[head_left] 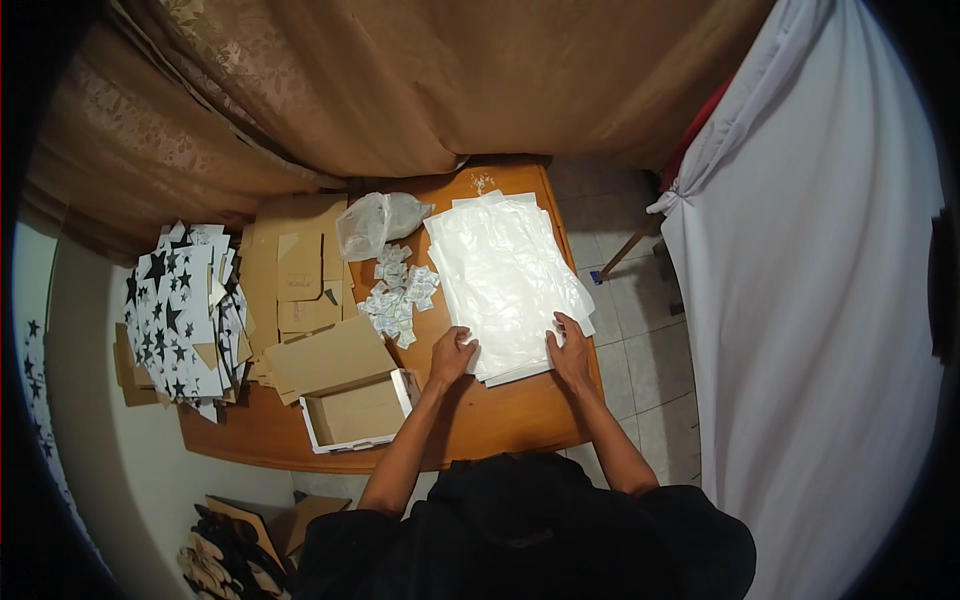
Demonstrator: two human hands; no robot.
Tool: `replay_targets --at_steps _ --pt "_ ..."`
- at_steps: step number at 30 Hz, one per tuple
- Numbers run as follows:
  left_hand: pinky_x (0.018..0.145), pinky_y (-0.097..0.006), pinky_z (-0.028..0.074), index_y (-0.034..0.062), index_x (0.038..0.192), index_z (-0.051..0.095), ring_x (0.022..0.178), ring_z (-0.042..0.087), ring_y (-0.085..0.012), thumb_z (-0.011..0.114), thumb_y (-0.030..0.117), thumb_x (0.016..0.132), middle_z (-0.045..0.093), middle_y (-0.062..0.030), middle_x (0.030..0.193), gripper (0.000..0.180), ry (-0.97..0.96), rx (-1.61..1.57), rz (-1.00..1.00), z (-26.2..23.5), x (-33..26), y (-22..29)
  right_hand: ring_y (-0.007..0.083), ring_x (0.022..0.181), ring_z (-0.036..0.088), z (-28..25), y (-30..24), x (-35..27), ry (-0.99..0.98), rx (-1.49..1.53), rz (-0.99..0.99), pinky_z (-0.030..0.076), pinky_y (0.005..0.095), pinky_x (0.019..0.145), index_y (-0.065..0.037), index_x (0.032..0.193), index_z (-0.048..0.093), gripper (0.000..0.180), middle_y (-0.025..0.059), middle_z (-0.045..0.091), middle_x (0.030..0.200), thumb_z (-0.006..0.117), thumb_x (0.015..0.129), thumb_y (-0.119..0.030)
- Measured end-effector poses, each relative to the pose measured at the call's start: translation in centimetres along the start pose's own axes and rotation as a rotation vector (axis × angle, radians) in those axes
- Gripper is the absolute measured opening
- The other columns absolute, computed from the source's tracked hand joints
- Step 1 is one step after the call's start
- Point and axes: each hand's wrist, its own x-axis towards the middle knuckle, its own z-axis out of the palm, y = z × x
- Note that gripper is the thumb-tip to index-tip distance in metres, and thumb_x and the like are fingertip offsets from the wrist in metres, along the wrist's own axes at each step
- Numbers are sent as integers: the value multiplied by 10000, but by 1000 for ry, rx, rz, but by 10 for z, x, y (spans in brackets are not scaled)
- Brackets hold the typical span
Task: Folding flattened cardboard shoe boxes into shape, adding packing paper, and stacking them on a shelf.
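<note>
A stack of glossy white plastic sheets or bags (500,270) lies on the wooden table before me, its edges uneven. My left hand (453,355) rests at the near left edge of the stack, fingers curved and a gap between thumb and forefinger. Opposite it, my right hand (570,352) touches the near right edge, its thumb and fingers also apart. Neither hand lifts anything that I can see. Left of the stack is a pile of small clear-and-white packets (400,300), with a translucent plastic bag (375,225) behind it.
An open white-edged cardboard box (355,412) stands near the table's (500,420) front. Flattened brown cardboard (300,265) and a heap of star-printed white pieces (180,320) lie farther left. Brown curtain (400,80) hangs behind, white cloth (800,300) at right. Shoes (220,550) sit below left.
</note>
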Motion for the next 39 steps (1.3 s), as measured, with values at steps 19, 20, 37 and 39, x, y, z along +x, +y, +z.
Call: replay_targets --at_steps 19,20,37,39 --pt "725 -410 538 53 1131 568 761 685 -299 727 67 817 685 -111 803 353 298 24 -259 33 56 22 330 1018 604 18 36 84 86 -197 18 502 433 921 22 1304 570 484 193 615 1141 724 851 -53" --pt "725 -410 538 53 1131 568 761 685 -299 727 67 817 685 -111 803 353 299 23 -259 34 58 21 295 924 640 19 38 84 136 -155 23 543 401 844 36 1281 577 480 193 623 1103 733 831 -24" --pt "744 -311 535 1 1112 668 795 645 -177 784 162 846 687 -91 871 332 291 -35 -201 19 28 -3 385 899 666 3 14 76 93 -147 67 517 449 815 6 1005 674 125 187 688 966 654 925 -88" --pt "753 -313 536 7 1107 669 801 638 -175 798 198 839 687 -88 883 353 196 -51 -206 18 20 -10 383 951 652 0 7 73 105 -242 25 506 459 842 0 1040 660 155 183 686 984 663 924 -103"
